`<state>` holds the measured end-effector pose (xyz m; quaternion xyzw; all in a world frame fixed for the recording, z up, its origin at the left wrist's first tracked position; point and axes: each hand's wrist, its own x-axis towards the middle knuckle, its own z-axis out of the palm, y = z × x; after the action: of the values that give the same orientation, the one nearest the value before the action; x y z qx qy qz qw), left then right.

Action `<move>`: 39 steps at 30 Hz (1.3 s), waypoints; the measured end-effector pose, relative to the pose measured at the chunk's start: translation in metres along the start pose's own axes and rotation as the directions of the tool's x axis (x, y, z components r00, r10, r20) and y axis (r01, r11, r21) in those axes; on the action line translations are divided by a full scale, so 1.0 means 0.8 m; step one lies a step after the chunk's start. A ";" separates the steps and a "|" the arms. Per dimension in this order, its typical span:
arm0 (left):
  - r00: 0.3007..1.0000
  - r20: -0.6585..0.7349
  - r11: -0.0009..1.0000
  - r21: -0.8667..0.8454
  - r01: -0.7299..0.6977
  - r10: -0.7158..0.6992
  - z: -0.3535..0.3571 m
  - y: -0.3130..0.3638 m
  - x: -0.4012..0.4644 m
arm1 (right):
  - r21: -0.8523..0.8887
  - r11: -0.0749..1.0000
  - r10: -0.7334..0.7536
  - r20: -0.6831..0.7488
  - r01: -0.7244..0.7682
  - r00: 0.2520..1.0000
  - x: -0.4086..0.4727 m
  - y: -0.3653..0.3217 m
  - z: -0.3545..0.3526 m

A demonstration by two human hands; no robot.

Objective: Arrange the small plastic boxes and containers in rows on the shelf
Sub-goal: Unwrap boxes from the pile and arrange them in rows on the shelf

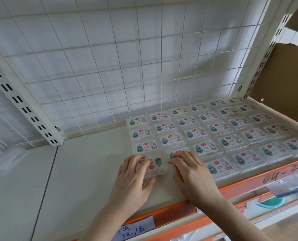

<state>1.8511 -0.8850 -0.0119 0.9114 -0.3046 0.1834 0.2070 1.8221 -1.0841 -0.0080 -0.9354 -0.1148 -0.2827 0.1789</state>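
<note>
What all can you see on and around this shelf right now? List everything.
Small boxes: dozens, clear with white picture labels, in rows on the shelf's right half.
Shelf: one, cream board with orange front edge.
Wire grid: one, white, behind the shelf.
Cardboard: brown, far right.
Paper tag: one, white, handwritten, on the front edge.
Left hand: on the box at the front row's left end.
Right hand: fingers on the neighbouring box.
</note>
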 end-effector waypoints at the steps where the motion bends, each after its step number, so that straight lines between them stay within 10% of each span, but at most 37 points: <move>1: 1.000 -0.020 1.000 0.007 0.000 0.000 -0.002 0.002 0.001 | 0.004 1.000 -0.009 0.005 0.009 1.000 0.000 0.001 0.000; 13: 0.992 -0.117 0.991 0.117 0.067 -0.053 0.004 0.026 -0.002 | -0.087 0.974 -0.208 0.023 0.209 0.978 -0.001 0.026 -0.009; 39: 0.988 -0.030 0.974 0.163 0.156 -0.153 0.011 0.027 -0.004 | -0.135 0.978 -0.146 0.115 0.161 0.983 0.001 0.025 -0.003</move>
<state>1.8366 -0.9037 -0.0153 0.9447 -0.2147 0.1992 0.1471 1.8279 -1.1034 -0.0114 -0.9477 -0.1750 -0.2539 0.0827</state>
